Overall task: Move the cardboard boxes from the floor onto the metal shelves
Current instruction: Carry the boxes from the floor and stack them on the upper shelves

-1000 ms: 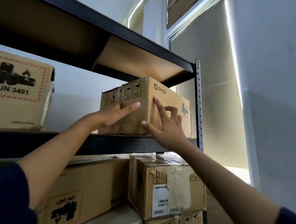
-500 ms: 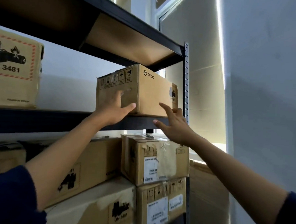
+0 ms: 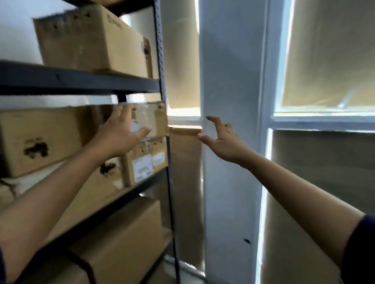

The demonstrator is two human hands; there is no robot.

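- Both your hands have come off the brown cardboard box point(image 3: 94, 39), which now sits alone on the upper black metal shelf point(image 3: 74, 79), at its right end.
- Your left hand point(image 3: 119, 134) hovers lower, fingers spread, before the stacked boxes.
- Your right hand point(image 3: 223, 141) is empty, fingers loosely spread, near the white wall pillar point(image 3: 231, 79).

Matt brown cardboard boxes point(image 3: 90, 39) sit on dark, matt-painted metal shelves point(image 3: 72, 79) beside a smooth white wall point(image 3: 231, 79).

both hands point(image 3: 119, 134) point(image 3: 224, 143) empty, box point(image 3: 90, 39) resting on shelf point(image 3: 72, 79).
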